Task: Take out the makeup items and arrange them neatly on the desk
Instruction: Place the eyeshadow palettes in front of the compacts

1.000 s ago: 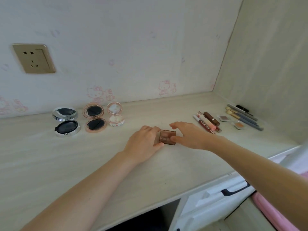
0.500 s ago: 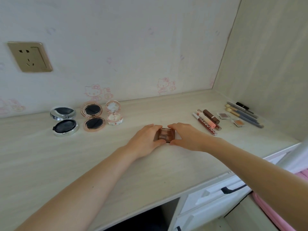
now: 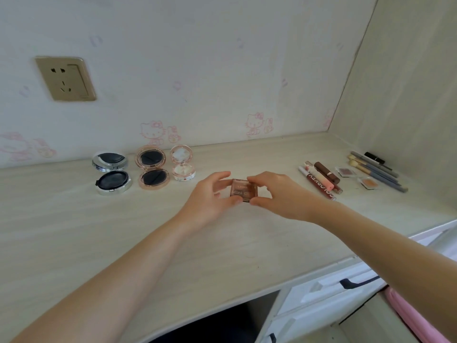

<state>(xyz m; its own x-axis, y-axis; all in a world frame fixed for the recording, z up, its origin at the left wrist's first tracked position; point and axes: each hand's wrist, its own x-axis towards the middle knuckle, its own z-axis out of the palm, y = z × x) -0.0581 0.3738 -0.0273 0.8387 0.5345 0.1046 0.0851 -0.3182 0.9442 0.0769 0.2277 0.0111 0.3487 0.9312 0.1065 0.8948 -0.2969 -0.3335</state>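
A small square brown eyeshadow palette [image 3: 244, 190] with a clear lid is held between both hands at the desk's middle. My left hand [image 3: 212, 194] pinches its left side between thumb and fingers. My right hand [image 3: 274, 194] pinches its right side the same way. Left of it three opened compacts stand in a row: a silver one [image 3: 112, 173], a rose-gold one [image 3: 152, 168] and a small pink one [image 3: 182, 163]. On the right lie lip gloss tubes [image 3: 320, 180], two single eyeshadow pans [image 3: 346, 171] and several brushes and pencils [image 3: 378, 169].
The pale wood desk [image 3: 222, 243] meets a wallpapered wall with a socket [image 3: 65, 79] behind and a side panel on the right. White drawers with a dark handle [image 3: 356, 283] sit under the desk's right part. A pink bag [image 3: 415, 318] shows at the lower right.
The palette, flat on the desk under both hands a second ago, is now lifted and tilted toward me, pinched at both sides. The camera view has shifted slightly.
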